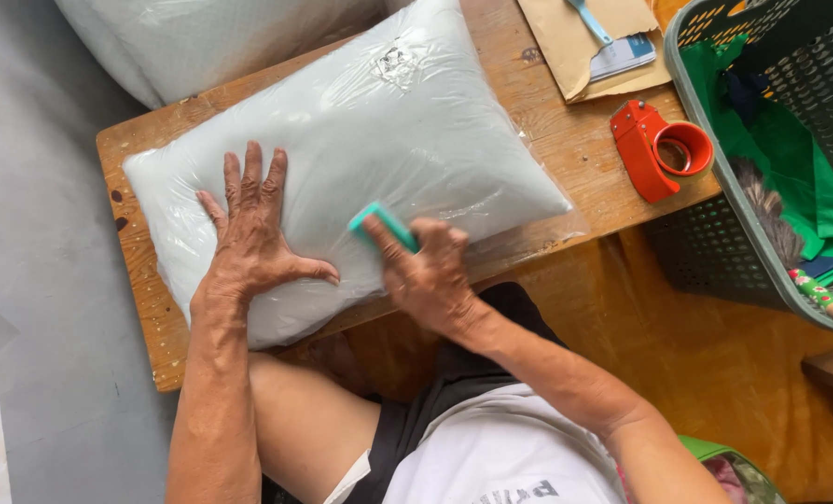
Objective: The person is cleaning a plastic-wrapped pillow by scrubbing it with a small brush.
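Head view: left hand (pixel 249 238) lies flat, released, pinning the plastic-wrapped pillow (pixel 360 140); right hand (pixel 426 271) clenches a teal scraper (pixel 384 224). Maintain even pressure while smoothing.

I see a pale grey-blue pillow (pixel 360 159) in clear wrap, a teal tool (pixel 384 225), a red-orange tape dispenser (pixel 654 147) at the brown wooden counter's (pixel 575 140) right edge, and a green basket (pixel 790 149).

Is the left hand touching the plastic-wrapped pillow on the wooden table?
Touching. The head view shows the left hand pressed flat, fingers spread, on the plastic-wrapped pillow, with no gap visible under the palm.
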